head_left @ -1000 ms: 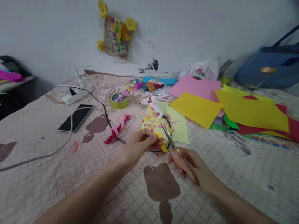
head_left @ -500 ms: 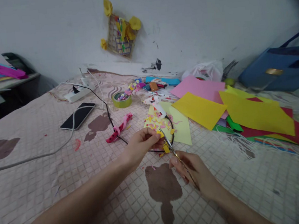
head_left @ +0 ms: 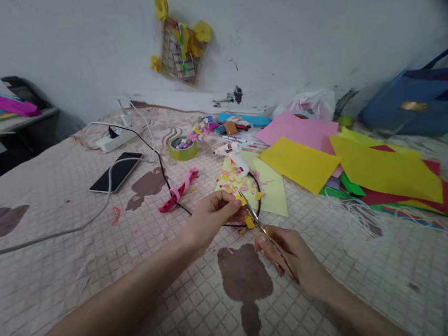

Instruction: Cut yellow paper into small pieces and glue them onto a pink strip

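Apparently trimming a yellow scrap (head_left: 241, 200), pinched in the left hand's (head_left: 213, 212) fingers, using scissors (head_left: 264, 230) gripped in the right hand (head_left: 291, 247), below a glue gun (head_left: 240, 165) at 12 o'clock; calls for steady closing.

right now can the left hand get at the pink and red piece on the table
Probably yes: the pink and red piece lies close beyond the left hand, with nothing tall between, only the black cord running low beside it. The hand holds a small yellow piece, though, so it might have to let go first.

Free cloth (head_left: 182, 312) between forearms (head_left: 140, 287); ahead, left hand (head_left: 210, 216) and scissors (head_left: 258, 223) obstruct
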Demonstrator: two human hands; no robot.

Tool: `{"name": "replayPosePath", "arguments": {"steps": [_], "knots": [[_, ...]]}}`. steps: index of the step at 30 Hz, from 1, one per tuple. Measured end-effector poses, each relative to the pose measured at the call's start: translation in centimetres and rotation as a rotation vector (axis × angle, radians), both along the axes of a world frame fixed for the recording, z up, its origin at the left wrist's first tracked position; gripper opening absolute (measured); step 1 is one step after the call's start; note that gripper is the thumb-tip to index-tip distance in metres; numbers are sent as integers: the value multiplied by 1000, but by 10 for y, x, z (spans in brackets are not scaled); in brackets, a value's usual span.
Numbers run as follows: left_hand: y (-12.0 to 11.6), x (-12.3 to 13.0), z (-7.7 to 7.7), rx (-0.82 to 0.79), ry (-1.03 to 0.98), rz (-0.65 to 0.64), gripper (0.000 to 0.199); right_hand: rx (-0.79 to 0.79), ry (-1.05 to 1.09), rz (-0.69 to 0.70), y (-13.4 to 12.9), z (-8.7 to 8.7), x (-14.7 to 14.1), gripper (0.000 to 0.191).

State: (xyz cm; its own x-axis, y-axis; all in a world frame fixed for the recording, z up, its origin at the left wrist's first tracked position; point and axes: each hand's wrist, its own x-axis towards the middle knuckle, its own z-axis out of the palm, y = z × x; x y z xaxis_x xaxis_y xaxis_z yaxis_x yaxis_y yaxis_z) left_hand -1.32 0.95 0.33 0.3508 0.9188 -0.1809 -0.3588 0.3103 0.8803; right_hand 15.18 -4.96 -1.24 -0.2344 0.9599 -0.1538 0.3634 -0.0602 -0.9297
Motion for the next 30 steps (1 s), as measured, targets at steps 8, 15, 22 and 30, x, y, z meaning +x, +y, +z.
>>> {"name": "replayPosePath", "arguments": {"steps": [8, 15, 22, 30], "knots": [[1, 0, 0, -4, 13, -23, 22, -18, 21, 8, 1, 1, 0, 46], [3, -2, -2, 8, 31, -25, 21, 1, -17, 28, 1, 0, 2, 46], [4, -3, -2, -1, 25, -28, 21, 7, -34, 31, 2, -2, 2, 44], [2, -1, -3, 20, 13, -79, 21, -11, -6, 22, 2, 3, 2, 44]]}}
